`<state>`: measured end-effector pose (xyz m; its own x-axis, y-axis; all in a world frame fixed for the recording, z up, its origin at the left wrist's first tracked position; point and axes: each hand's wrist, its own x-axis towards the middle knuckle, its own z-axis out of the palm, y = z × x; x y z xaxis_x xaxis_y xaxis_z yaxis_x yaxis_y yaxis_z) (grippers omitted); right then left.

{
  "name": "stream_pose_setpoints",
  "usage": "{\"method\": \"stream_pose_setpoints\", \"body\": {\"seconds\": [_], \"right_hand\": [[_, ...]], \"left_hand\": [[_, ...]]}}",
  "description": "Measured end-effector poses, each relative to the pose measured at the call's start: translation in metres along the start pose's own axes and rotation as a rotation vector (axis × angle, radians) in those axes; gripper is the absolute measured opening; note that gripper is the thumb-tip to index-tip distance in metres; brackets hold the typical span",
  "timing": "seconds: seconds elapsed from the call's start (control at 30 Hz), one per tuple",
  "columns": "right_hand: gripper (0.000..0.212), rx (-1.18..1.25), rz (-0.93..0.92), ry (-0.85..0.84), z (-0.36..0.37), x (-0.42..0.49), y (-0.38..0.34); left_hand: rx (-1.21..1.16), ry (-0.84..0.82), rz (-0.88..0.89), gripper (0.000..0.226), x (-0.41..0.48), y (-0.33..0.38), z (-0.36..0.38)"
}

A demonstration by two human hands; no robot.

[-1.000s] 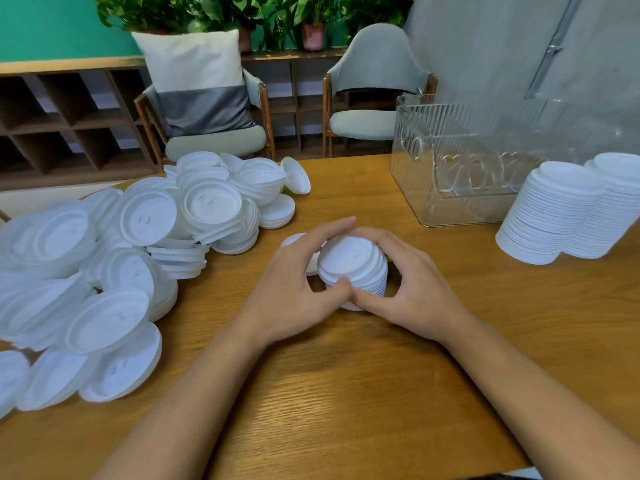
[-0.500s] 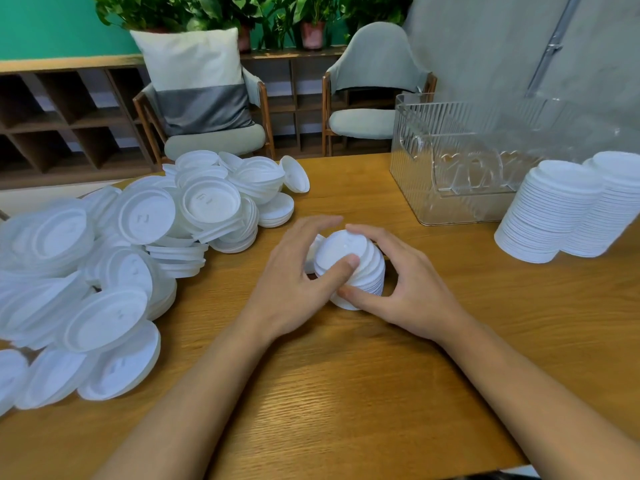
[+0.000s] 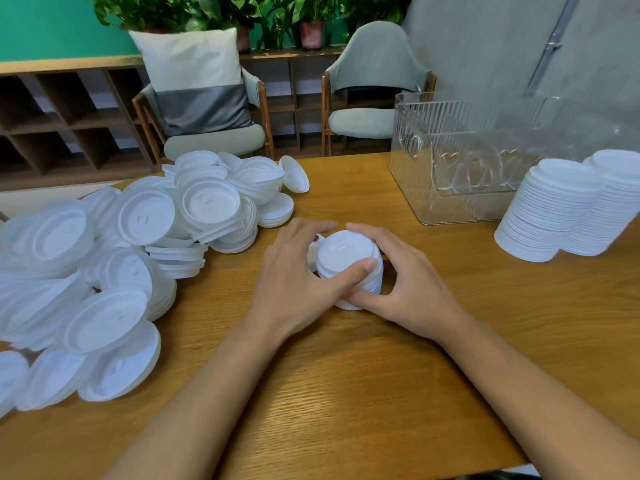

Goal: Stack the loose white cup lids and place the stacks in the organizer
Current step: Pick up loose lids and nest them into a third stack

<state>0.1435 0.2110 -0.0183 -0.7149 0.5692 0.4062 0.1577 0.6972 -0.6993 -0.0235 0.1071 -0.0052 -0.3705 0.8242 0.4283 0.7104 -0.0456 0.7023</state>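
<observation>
Loose lids [image 3: 114,258] lie left, organizer [image 3: 460,161] far right on table [image 3: 346,393].

Lid stack [image 3: 346,259] tipped toward left hand [image 3: 294,282] (thumb atop).

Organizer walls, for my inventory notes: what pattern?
The organizer is clear plastic with vertical ribs, best seen in the head view.

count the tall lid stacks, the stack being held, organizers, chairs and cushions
tall lid stacks: 2
held lid stack, gripped by left hand and right hand: 1
clear organizer: 1
armchairs: 2
cushion: 1
total: 7
</observation>
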Motion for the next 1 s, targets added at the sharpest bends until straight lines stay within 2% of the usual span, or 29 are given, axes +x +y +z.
{"method": "stream_pose_setpoints", "body": {"seconds": [0.23, 0.47, 0.63, 0.77, 0.9, 1.0], "right_hand": [[0.088, 0.012, 0.019, -0.021, -0.001, 0.0, 0.0], [0.093, 0.017, 0.037, -0.038, -0.002, -0.002, 0.003], [0.1, 0.03, 0.048, -0.069, -0.003, -0.002, 0.003], [0.092, -0.019, 0.053, -0.056, -0.002, -0.003, 0.002], [0.085, -0.056, 0.074, 0.01, -0.003, -0.002, 0.004], [0.083, -0.051, 0.088, 0.033, -0.003, -0.002, 0.006]], "left_hand": [[-0.046, -0.033, 0.031, 0.058, 0.0, 0.0, -0.007], [-0.057, -0.098, 0.011, 0.068, 0.001, -0.009, -0.008], [-0.026, -0.123, 0.008, 0.067, 0.0, -0.012, -0.008], [0.013, -0.154, 0.079, 0.067, 0.0, -0.017, -0.013], [0.06, -0.106, -0.022, 0.061, 0.002, -0.032, -0.022], [0.159, -0.139, -0.049, 0.062, 0.003, -0.039, -0.02]]}}
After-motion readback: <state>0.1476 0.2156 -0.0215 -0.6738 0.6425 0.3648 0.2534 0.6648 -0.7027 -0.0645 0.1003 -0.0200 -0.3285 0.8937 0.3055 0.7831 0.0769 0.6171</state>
